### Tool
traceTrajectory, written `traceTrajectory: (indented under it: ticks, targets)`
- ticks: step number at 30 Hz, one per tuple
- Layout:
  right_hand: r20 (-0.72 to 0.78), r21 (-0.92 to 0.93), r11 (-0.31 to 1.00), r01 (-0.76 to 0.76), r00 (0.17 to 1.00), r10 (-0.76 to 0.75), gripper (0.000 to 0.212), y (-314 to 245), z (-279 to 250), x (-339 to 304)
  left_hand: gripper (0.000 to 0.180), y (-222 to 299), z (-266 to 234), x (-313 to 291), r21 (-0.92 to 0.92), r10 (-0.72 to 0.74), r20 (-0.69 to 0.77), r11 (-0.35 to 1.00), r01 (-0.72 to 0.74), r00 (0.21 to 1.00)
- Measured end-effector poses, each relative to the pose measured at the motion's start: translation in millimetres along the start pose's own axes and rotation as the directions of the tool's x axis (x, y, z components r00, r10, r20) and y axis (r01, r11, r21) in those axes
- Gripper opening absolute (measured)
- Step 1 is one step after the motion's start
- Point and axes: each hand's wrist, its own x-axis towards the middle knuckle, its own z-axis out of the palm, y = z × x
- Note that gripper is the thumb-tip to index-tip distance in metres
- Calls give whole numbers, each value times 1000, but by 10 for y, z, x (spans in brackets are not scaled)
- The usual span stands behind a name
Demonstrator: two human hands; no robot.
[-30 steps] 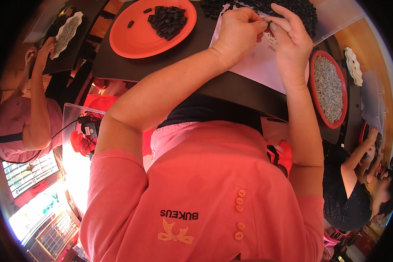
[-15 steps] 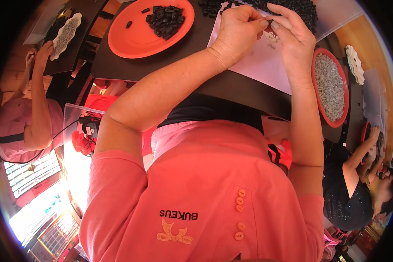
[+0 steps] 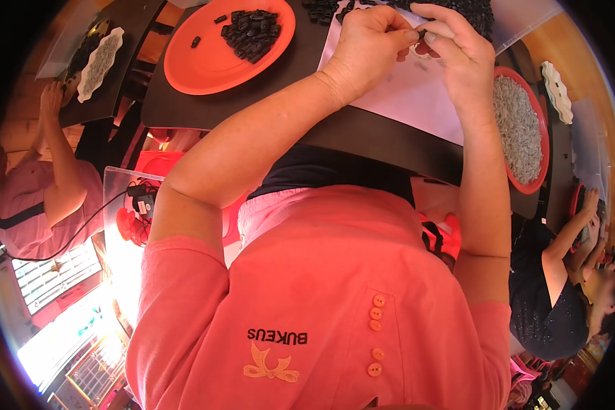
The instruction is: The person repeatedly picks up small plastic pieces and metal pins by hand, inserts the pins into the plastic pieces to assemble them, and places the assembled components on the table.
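Observation:
Over a white sheet (image 3: 424, 109) on the dark table, my left hand (image 3: 369, 51) and my right hand (image 3: 463, 58) meet at the fingertips. My right thumb and fingers pinch a small black piece (image 3: 422, 34), mostly covered by the fingers. My left thumb and index finger are pressed together right beside it; whether they grip part of it or something tiny is hidden. An orange-red plate (image 3: 184, 68) lies left of my hands, and on it sits a heap of small black plastic pieces (image 3: 251, 34), with a few lying apart.
Many more black pieces (image 3: 468, 20) are piled beyond the sheet. On the right stands a red tray of small grey-silver parts (image 3: 519, 130), near a white wavy-edged dish (image 3: 557, 92). Co-workers sit at both sides, one at the left (image 3: 44, 184), another at the right (image 3: 553, 294).
My hands keep nearly the same pinch, fingertips together. The view has shifted slightly, so the plate appears farther left. The left co-worker's hand has moved off the wavy dish.

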Motion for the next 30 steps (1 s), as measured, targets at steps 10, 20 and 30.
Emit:
traceTrajectory:
  ticks: [10,20,30]
  targets:
    - [-72,137,983,-120,989,131,31,-19,7,22,10,-108,-4,21,-106,-35,45,994,40,998]
    - [-75,98,989,-112,990,119,28,-1,16,15,11,-104,-7,37,-49,36,14,998,-35,999]
    - [63,506,852,132,980,-190,27,407,42,152,10,-88,24,49,-64,5,57,998,-1,998]
